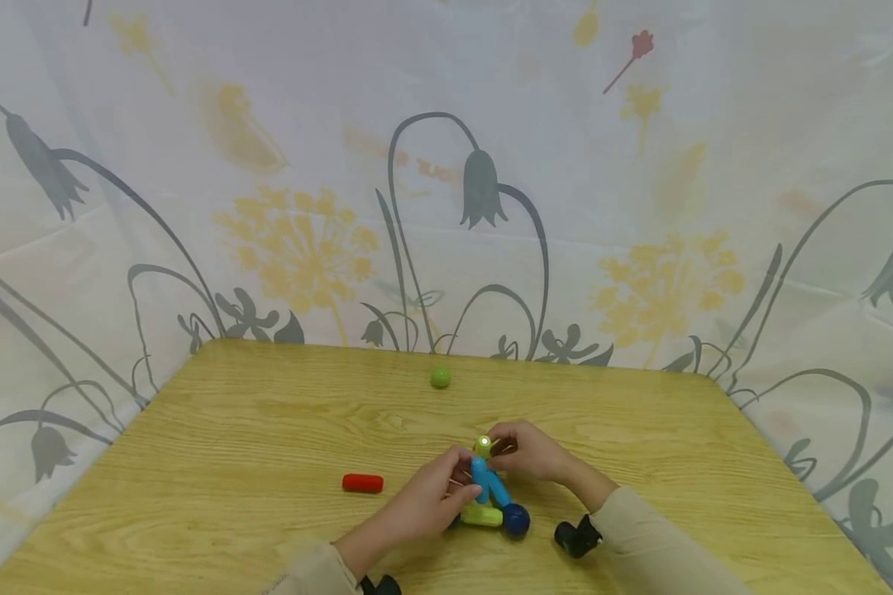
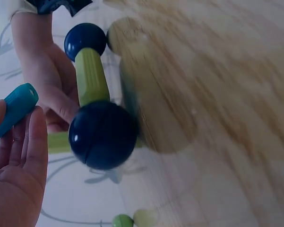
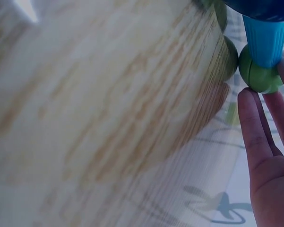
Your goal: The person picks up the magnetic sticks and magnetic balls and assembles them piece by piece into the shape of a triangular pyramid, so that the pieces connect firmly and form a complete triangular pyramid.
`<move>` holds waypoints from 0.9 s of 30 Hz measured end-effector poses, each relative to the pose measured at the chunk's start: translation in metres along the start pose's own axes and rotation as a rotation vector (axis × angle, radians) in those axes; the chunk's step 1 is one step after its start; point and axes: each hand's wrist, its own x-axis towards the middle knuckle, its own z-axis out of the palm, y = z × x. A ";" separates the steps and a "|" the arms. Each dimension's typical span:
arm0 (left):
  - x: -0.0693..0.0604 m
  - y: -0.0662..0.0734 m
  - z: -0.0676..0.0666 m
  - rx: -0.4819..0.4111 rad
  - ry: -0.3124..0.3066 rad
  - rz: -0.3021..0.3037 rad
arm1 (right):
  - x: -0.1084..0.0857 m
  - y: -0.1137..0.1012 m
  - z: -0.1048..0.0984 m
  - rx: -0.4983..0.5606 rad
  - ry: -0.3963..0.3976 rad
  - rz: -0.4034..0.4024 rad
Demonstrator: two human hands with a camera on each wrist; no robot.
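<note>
My left hand (image 1: 435, 496) pinches a light blue rod (image 2: 18, 108) between thumb and fingers, its end pointing up. Just beyond it, my right hand (image 1: 532, 453) holds a green ball (image 3: 257, 73) of a small toy structure between thumb and fingertips. From that ball a second light blue rod (image 3: 265, 40) runs to a dark blue ball (image 1: 516, 521). A yellow-green rod (image 1: 482, 516) joins this ball to another dark blue ball (image 2: 103, 135), mostly hidden by my left hand in the head view. Another yellow-green piece (image 1: 483, 447) stands out at the green ball.
A red rod (image 1: 362, 483) lies on the wooden table (image 1: 268, 413) left of my left hand. A loose green ball (image 1: 440, 378) rests near the table's back edge. Black wrist cameras (image 1: 578, 537) sit at both sleeves. Behind the table hangs a flower-patterned cloth (image 1: 446, 248).
</note>
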 end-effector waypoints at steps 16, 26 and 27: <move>0.015 0.004 0.034 0.008 0.011 -0.096 | -0.001 -0.003 0.000 -0.005 0.001 -0.046; 0.010 0.003 0.026 -0.009 0.003 -0.070 | 0.000 0.002 0.000 -0.014 -0.002 -0.052; 0.008 0.002 0.023 -0.014 0.005 -0.061 | 0.000 0.002 0.000 -0.016 -0.001 -0.049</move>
